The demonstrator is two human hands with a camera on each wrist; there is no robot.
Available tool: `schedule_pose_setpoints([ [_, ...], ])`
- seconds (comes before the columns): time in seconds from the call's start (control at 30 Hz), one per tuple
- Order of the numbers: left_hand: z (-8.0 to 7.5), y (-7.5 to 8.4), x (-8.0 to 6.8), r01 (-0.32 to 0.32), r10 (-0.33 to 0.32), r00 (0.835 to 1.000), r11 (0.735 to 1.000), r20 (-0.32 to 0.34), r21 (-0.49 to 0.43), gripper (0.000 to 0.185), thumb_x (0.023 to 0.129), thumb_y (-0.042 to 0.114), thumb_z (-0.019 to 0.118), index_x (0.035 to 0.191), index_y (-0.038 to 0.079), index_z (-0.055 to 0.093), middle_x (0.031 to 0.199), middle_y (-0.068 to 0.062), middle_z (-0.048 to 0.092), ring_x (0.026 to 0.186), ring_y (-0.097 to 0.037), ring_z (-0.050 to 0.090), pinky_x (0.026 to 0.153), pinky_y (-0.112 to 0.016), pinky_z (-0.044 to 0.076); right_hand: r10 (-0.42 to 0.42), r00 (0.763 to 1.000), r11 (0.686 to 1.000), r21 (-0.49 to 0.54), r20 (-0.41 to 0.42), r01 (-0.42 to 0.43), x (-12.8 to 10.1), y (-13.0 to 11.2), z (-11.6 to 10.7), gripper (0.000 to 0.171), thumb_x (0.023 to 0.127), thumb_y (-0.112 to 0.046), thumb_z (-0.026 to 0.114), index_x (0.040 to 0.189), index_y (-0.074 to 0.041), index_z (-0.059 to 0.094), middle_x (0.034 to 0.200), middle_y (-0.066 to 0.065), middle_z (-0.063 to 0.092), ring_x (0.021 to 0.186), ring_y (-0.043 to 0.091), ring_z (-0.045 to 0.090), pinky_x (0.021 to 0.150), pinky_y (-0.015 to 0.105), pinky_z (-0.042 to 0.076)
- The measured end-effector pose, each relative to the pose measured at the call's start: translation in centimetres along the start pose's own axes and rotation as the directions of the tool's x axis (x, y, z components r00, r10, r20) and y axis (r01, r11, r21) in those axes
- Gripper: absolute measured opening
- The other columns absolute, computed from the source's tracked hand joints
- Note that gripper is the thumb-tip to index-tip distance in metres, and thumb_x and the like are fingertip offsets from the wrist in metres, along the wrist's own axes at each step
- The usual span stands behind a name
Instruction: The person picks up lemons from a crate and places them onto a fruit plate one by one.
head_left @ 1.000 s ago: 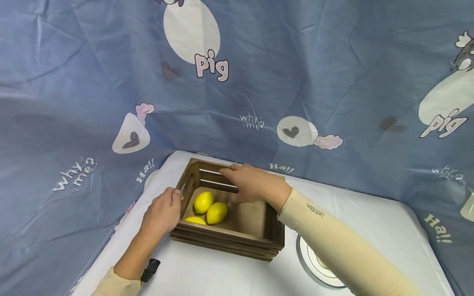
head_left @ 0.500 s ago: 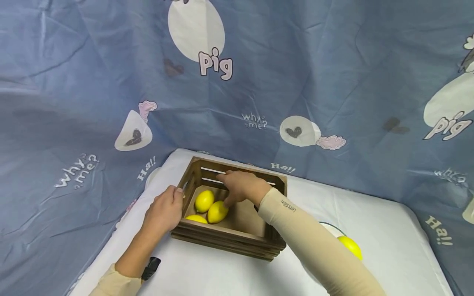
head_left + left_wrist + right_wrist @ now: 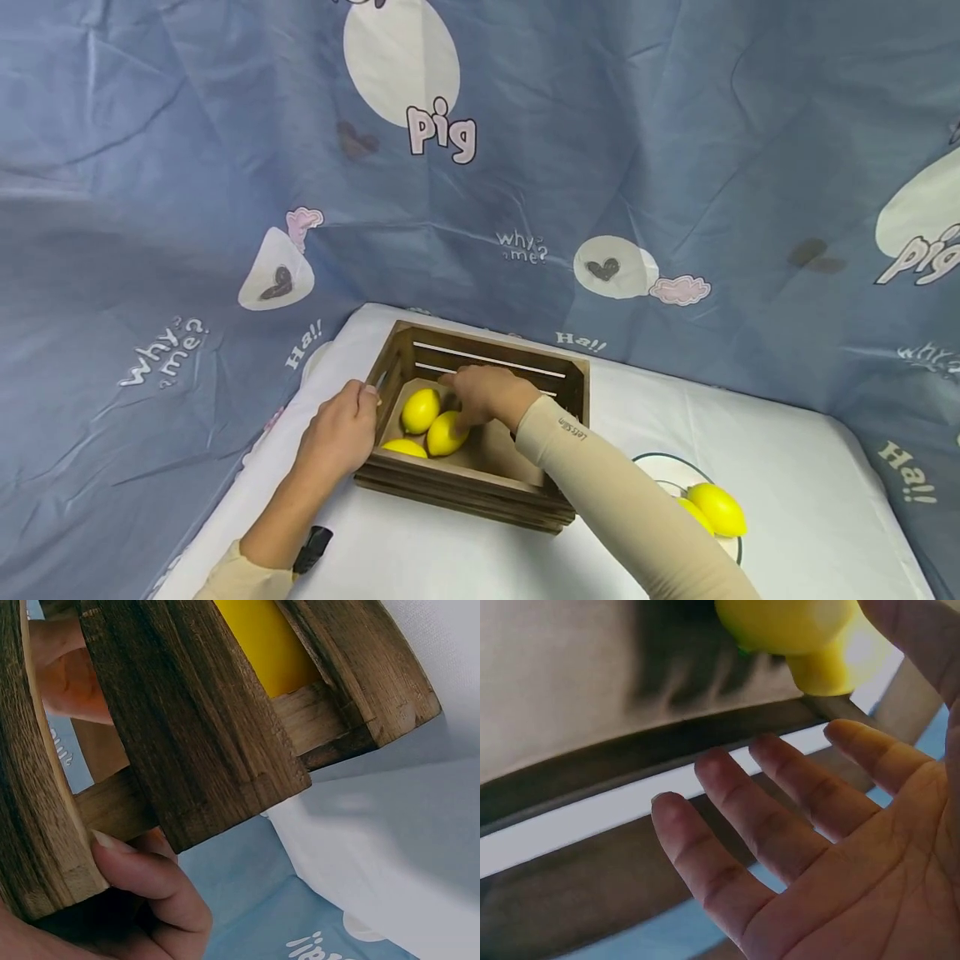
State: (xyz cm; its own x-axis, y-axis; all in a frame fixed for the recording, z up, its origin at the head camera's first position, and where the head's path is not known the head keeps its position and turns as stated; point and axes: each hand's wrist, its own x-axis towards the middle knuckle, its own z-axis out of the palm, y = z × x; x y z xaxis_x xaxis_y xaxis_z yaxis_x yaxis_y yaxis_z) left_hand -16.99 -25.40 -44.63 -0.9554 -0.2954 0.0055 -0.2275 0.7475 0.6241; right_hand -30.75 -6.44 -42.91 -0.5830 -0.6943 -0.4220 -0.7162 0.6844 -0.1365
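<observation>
A brown slatted wooden crate (image 3: 465, 477) stands on the white table. Three yellow lemons lie at its left end: a rear lemon (image 3: 420, 410), a middle lemon (image 3: 446, 434) and a front lemon (image 3: 405, 448), partly hidden by the front wall. My left hand (image 3: 339, 429) grips the crate's left end, its thumb (image 3: 139, 870) against a slat in the left wrist view. My right hand (image 3: 491, 393) reaches into the crate, thumb right at the middle lemon. In the right wrist view its fingers (image 3: 739, 806) are spread, below the lemons (image 3: 787, 626).
A white plate (image 3: 663, 468) with a dark rim line stands right of the crate, partly behind the right sleeve (image 3: 622, 492). Two lemons (image 3: 717, 509) show on it. A blue printed cloth (image 3: 637, 125) hangs behind the table. A black object (image 3: 313, 546) sits beside the left wrist.
My right hand has lowered into the crate toward the middle lemon, and the sleeve has swung left, uncovering the plate's lemons. My left hand keeps its grip on the crate.
</observation>
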Motion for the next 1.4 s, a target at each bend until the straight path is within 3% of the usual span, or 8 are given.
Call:
schedule_pose_setpoints([
  [0.17,-0.1,0.2,0.0,-0.004,0.004,1.0,1.0,-0.007,-0.002,0.04,0.114,0.032,0.031,0.111,0.005,0.061,0.093,-0.012,0.065,0.083,-0.035,0.063,0.073,-0.055,0.049,0.027,1.0,1.0,0.009,0.014,-0.027,0.0,0.2,0.8,0.082,0.084,-0.041,0.088,0.155,-0.023,0.051,0.136,0.002,0.065,0.123,0.021,0.061,0.094,0.048,0.053],
  [0.4,-0.1,0.2,-0.1,0.009,-0.009,1.0,1.0,0.011,-0.011,0.044,0.114,0.034,0.028,0.116,0.005,0.062,0.097,-0.012,0.066,0.089,-0.037,0.064,0.077,-0.057,0.049,0.018,1.0,0.999,0.03,0.01,-0.018,0.0,0.4,1.9,0.066,0.081,-0.035,0.091,0.139,-0.019,0.064,0.111,-0.003,0.07,0.1,0.014,0.063,0.087,0.041,0.053],
  [0.67,0.2,0.1,-0.3,0.015,-0.015,1.0,0.999,0.023,-0.028,0.045,0.114,0.033,0.029,0.12,0.003,0.062,0.099,-0.015,0.066,0.092,-0.039,0.064,0.078,-0.058,0.049,-0.033,0.999,0.999,0.012,0.035,0.032,0.3,0.0,3.0,0.064,0.083,-0.048,0.089,0.136,-0.021,0.067,0.113,-0.003,0.071,0.103,0.015,0.064,0.089,0.038,0.053],
  [1.07,0.3,0.2,0.3,-0.001,0.002,1.0,1.0,0.005,-0.031,0.047,0.114,0.033,0.027,0.119,0.002,0.061,0.107,-0.019,0.068,0.102,-0.044,0.065,0.083,-0.062,0.048,-0.028,0.999,0.998,0.059,0.031,0.026,0.4,-0.2,3.2,0.059,0.08,-0.04,0.092,0.13,-0.018,0.069,0.113,-0.004,0.07,0.1,0.011,0.063,0.091,0.034,0.053],
  [1.4,0.0,0.2,0.1,0.017,-0.016,1.0,0.999,0.027,-0.035,0.046,0.114,0.034,0.029,0.121,0.002,0.061,0.097,-0.016,0.065,0.095,-0.04,0.063,0.081,-0.06,0.048,-0.051,0.998,0.994,0.095,0.036,0.047,0.6,-0.3,3.5,0.059,0.08,-0.036,0.094,0.13,-0.018,0.069,0.113,-0.006,0.07,0.104,0.011,0.063,0.096,0.031,0.05],
])
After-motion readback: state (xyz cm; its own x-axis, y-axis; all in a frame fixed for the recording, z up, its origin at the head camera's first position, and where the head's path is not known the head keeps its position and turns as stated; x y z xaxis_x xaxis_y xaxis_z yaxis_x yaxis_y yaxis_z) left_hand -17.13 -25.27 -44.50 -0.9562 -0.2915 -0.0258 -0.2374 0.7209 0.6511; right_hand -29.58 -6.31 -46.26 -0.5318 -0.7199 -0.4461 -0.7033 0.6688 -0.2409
